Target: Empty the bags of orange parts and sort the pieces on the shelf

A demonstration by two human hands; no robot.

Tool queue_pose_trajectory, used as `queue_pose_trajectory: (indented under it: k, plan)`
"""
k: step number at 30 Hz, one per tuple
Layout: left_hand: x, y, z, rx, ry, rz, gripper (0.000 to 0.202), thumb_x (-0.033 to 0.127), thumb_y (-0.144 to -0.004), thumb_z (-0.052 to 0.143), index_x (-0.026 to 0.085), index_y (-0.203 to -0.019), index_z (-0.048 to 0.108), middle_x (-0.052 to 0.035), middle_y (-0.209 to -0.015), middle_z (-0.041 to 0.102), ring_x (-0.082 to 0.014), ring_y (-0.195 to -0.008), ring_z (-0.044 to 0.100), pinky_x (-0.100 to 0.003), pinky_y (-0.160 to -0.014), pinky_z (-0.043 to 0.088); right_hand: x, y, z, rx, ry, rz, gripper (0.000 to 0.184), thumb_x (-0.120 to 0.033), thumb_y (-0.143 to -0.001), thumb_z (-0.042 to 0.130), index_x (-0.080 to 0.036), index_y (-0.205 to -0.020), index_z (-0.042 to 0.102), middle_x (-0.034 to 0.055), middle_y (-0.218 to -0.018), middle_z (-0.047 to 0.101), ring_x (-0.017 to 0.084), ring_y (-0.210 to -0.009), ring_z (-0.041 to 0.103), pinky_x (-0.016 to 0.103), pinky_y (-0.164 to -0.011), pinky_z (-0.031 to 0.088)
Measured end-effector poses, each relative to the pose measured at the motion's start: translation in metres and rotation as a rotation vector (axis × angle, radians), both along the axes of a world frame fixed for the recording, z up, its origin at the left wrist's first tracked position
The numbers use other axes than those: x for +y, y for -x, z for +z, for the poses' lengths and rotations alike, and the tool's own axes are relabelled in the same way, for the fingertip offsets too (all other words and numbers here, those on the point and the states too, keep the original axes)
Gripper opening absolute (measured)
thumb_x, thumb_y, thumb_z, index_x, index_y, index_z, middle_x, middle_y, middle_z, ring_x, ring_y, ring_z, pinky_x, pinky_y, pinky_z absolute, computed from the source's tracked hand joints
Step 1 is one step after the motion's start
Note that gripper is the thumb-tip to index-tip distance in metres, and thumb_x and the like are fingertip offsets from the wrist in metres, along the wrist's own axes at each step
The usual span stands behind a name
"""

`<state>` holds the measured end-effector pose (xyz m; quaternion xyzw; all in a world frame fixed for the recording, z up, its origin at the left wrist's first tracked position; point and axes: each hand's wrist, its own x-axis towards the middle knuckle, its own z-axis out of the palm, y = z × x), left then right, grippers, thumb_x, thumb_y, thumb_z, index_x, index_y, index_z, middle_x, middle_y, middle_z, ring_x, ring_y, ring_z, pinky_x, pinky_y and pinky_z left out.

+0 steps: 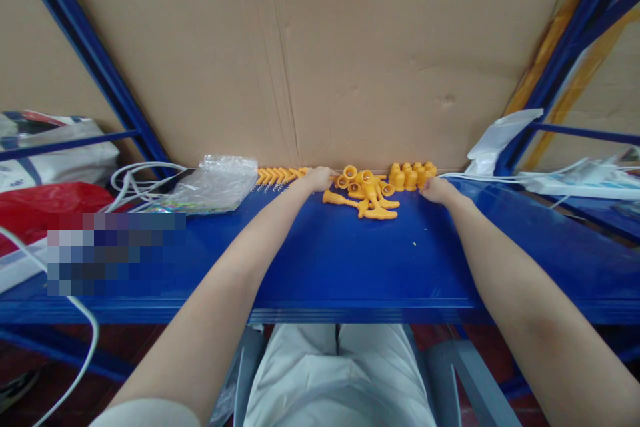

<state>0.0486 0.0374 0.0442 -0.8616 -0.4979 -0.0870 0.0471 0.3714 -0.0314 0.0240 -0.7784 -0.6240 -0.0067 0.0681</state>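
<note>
Both my arms reach to the back of a blue shelf (pixel 350 260). My left hand (pixel 319 179) rests closed at the end of a neat row of orange pointed parts (pixel 280 175), beside a loose pile of orange plastic parts (pixel 367 193). My right hand (pixel 436 189) lies curled against a cluster of upright orange caps (pixel 411 175). Whether either hand holds a piece is hidden by the fingers.
A crumpled clear plastic bag (pixel 217 181) lies left of the parts, with white cables (pixel 137 183) and a red bag (pixel 45 207) farther left. A white power strip (pixel 575 181) and white packet (pixel 500 140) sit at right. Cardboard (pixel 320 47) backs the shelf between blue posts.
</note>
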Motion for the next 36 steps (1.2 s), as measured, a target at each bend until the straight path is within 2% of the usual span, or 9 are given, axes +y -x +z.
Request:
queue_pose_trajectory:
  k: [3, 9, 13, 16, 21, 25, 30, 33, 36]
  plan:
    - [0.010, 0.001, -0.002, -0.039, 0.055, -0.076, 0.049, 0.016, -0.082, 0.059, 0.030, -0.127, 0.073, 0.0010, -0.126, 0.074, -0.0203, -0.120, 0.067, -0.025, -0.102, 0.049, 0.001, -0.001, -0.001, 0.000, 0.003, -0.005, 0.031, -0.022, -0.092, 0.048, -0.011, -0.109, 0.071, 0.0198, -0.100, 0.072, 0.034, -0.112, 0.069, 0.039, -0.088, 0.054]
    - [0.017, -0.001, -0.005, -0.126, 0.121, -0.141, 0.046, 0.014, -0.081, 0.065, 0.022, -0.126, 0.072, -0.0034, -0.127, 0.074, -0.0205, -0.117, 0.068, -0.023, -0.100, 0.050, 0.004, -0.003, -0.002, -0.010, 0.015, 0.000, 0.034, -0.023, -0.092, 0.047, -0.010, -0.114, 0.070, 0.0207, -0.108, 0.072, 0.034, -0.118, 0.066, 0.039, -0.093, 0.053]
    - [0.019, 0.000, -0.007, -0.187, 0.143, -0.128, 0.045, 0.014, -0.079, 0.069, 0.015, -0.124, 0.068, -0.0099, -0.127, 0.073, -0.0220, -0.114, 0.069, -0.026, -0.098, 0.053, 0.003, -0.003, -0.002, -0.008, 0.017, -0.011, 0.035, -0.024, -0.093, 0.047, -0.009, -0.115, 0.070, 0.0215, -0.111, 0.072, 0.034, -0.119, 0.066, 0.040, -0.094, 0.053]
    - [0.022, 0.002, -0.010, -0.253, 0.118, -0.131, 0.038, 0.015, -0.081, 0.067, 0.016, -0.119, 0.067, -0.0091, -0.121, 0.075, -0.0220, -0.110, 0.070, -0.031, -0.095, 0.054, 0.002, -0.002, -0.001, -0.002, 0.013, -0.006, 0.034, -0.024, -0.092, 0.047, -0.010, -0.113, 0.070, 0.0215, -0.107, 0.072, 0.035, -0.117, 0.067, 0.040, -0.092, 0.053]
    - [0.027, -0.002, -0.012, -0.571, 0.041, -0.136, 0.032, 0.015, -0.087, 0.061, 0.012, -0.118, 0.063, -0.0111, -0.119, 0.073, -0.0200, -0.110, 0.068, -0.034, -0.099, 0.053, 0.002, -0.002, -0.001, 0.018, 0.003, 0.004, 0.030, -0.024, -0.091, 0.049, -0.013, -0.108, 0.071, 0.0213, -0.104, 0.072, 0.036, -0.116, 0.067, 0.040, -0.089, 0.053]
    - [0.028, -0.009, -0.006, -0.759, 0.056, -0.134, 0.029, 0.014, -0.090, 0.058, 0.010, -0.119, 0.060, -0.0113, -0.116, 0.073, -0.0198, -0.107, 0.068, -0.036, -0.097, 0.054, 0.001, -0.001, 0.000, 0.037, 0.006, -0.004, 0.032, -0.024, -0.092, 0.048, -0.011, -0.111, 0.070, 0.0231, -0.111, 0.071, 0.036, -0.119, 0.065, 0.041, -0.091, 0.052]
    - [0.026, -0.013, 0.005, -0.801, 0.035, -0.151, 0.030, 0.016, -0.095, 0.053, 0.010, -0.124, 0.057, -0.0133, -0.118, 0.071, -0.0195, -0.108, 0.068, -0.034, -0.098, 0.053, -0.006, 0.005, 0.004, 0.035, 0.003, -0.003, 0.039, -0.023, -0.093, 0.047, -0.008, -0.122, 0.067, 0.0264, -0.124, 0.067, 0.037, -0.124, 0.063, 0.043, -0.097, 0.050]
    - [0.022, -0.010, 0.011, -0.803, -0.045, -0.157, 0.034, 0.023, -0.100, 0.048, 0.011, -0.132, 0.054, -0.0143, -0.117, 0.071, -0.0191, -0.103, 0.069, -0.033, -0.094, 0.054, -0.013, 0.015, 0.013, 0.040, -0.058, -0.045, 0.044, -0.026, -0.092, 0.050, -0.010, -0.130, 0.064, 0.0260, -0.130, 0.066, 0.035, -0.126, 0.063, 0.042, -0.098, 0.050]
    - [0.011, -0.006, 0.019, -0.761, -0.190, -0.154, 0.039, 0.029, -0.102, 0.048, 0.013, -0.137, 0.053, -0.0140, -0.122, 0.069, -0.0197, -0.103, 0.067, -0.033, -0.093, 0.053, -0.019, 0.029, 0.026, 0.017, -0.197, -0.146, 0.041, -0.026, -0.092, 0.049, -0.008, -0.123, 0.069, 0.0275, -0.121, 0.068, 0.037, -0.121, 0.065, 0.042, -0.095, 0.051]
